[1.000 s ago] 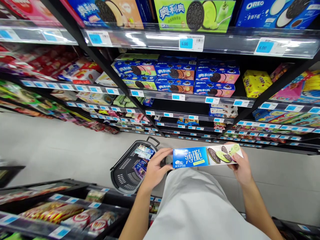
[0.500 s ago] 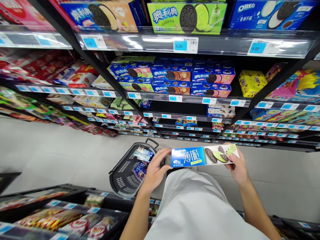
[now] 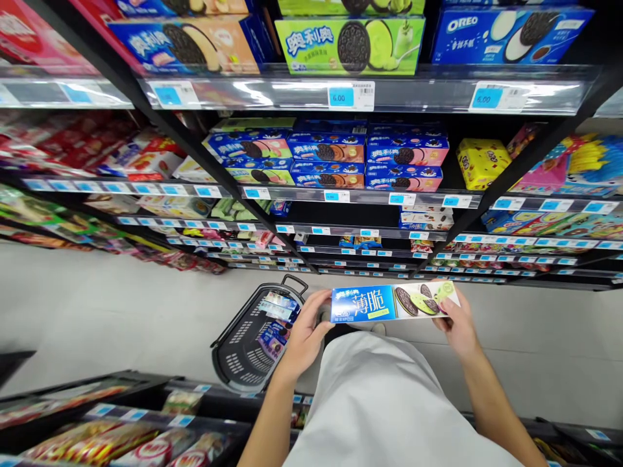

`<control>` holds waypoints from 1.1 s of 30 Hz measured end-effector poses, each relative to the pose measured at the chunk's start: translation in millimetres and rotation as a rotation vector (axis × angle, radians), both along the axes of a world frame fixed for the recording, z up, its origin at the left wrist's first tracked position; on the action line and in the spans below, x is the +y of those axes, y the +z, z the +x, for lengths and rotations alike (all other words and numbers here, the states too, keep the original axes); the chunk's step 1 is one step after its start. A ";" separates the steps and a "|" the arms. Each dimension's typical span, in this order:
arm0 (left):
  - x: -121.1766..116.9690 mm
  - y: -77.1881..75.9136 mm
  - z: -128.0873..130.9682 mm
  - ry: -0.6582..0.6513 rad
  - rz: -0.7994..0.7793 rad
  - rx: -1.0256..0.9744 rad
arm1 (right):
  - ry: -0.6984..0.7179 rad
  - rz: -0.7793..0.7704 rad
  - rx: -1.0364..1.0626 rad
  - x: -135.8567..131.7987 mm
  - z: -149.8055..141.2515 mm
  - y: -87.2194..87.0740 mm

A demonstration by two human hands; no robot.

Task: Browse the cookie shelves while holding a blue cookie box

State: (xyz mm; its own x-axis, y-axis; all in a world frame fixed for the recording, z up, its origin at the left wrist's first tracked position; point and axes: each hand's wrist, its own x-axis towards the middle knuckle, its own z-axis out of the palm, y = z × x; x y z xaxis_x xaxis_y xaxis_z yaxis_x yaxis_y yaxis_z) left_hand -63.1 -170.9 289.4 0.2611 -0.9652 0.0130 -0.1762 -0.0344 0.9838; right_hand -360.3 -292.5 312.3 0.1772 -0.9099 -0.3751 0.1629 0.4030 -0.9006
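Observation:
A long, flat cookie box, blue at one end and white at the other with dark cookies and green cream printed on it, is held level in front of my body. My left hand grips its left end, thumb below and fingers along the edge. At the right end my right hand pinches it, the thumb on the printed face and the fingers mostly hidden beneath. Below and to the left, a dark shopping basket stands on the floor, with several blue and purple packages in it.
Shelves of cookie boxes rise ahead, with blue boxes stacked on one level and a green box higher up. Price tags line the shelf edge. Behind me, another shelf holds wrapped snacks. Pale floor tiles lie between.
The view has tilted slightly upward, so the shelves sit a little lower in it. Both hands still hold the cookie box in nearly the same position.

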 end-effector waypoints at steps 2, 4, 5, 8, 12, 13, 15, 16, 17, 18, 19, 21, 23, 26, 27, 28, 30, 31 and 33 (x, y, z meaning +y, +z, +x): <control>-1.3 1.6 -2.4 -0.008 0.003 0.027 | -0.004 0.002 -0.002 -0.5 1.2 -0.5; -2.6 2.6 -4.9 -0.012 0.003 0.053 | -0.014 0.010 -0.002 -0.3 2.7 -1.5; -3.2 2.8 -6.1 -0.010 0.004 0.064 | -0.024 0.015 -0.001 0.2 3.4 -2.2; -4.5 2.5 -8.6 0.022 0.007 0.079 | -0.053 0.042 0.007 2.0 5.8 -4.4; -7.8 2.0 -9.0 0.111 0.014 0.064 | -0.082 0.094 0.031 3.0 10.1 -3.8; -9.3 1.8 -8.8 0.142 0.012 0.052 | -0.085 0.100 0.029 3.1 11.5 -3.2; -12.6 0.7 -8.5 0.218 0.003 0.021 | -0.078 0.094 0.015 3.6 14.5 -2.5; -14.2 -0.4 -8.6 0.257 0.000 0.007 | -0.075 0.082 0.008 4.1 16.0 -2.8; -15.6 -1.9 -8.7 0.293 -0.001 -0.003 | -0.077 0.065 0.004 4.8 17.4 -3.6; -16.7 -3.9 -8.9 0.326 0.002 -0.009 | -0.084 0.052 0.006 5.8 18.8 -4.9; -17.5 -6.1 -9.2 0.352 0.014 -0.011 | -0.092 0.044 0.011 6.9 20.3 -6.6; -18.0 -11.3 -9.3 0.395 0.052 -0.007 | -0.093 0.049 0.022 9.3 23.3 -10.3; -17.9 -16.8 -8.4 0.418 0.102 0.006 | -0.091 0.065 0.036 11.7 26.8 -12.7; -18.3 -24.1 -6.7 0.405 0.167 0.030 | -0.132 0.087 0.070 14.9 33.0 -11.6; -18.9 -25.9 -6.9 0.397 0.183 0.033 | -0.149 0.093 0.080 15.8 34.9 -10.3; -19.8 -27.5 -7.7 0.403 0.188 0.034 | -0.158 0.099 0.089 16.4 36.5 -9.0; -22.4 -29.4 -11.7 0.442 0.175 0.039 | -0.159 0.105 0.104 17.1 38.5 -7.5; -24.0 -29.9 -14.4 0.468 0.161 0.045 | -0.157 0.103 0.112 17.1 38.7 -7.5; -27.7 -30.5 -19.8 0.504 0.134 0.068 | -0.150 0.097 0.126 16.5 38.0 -9.7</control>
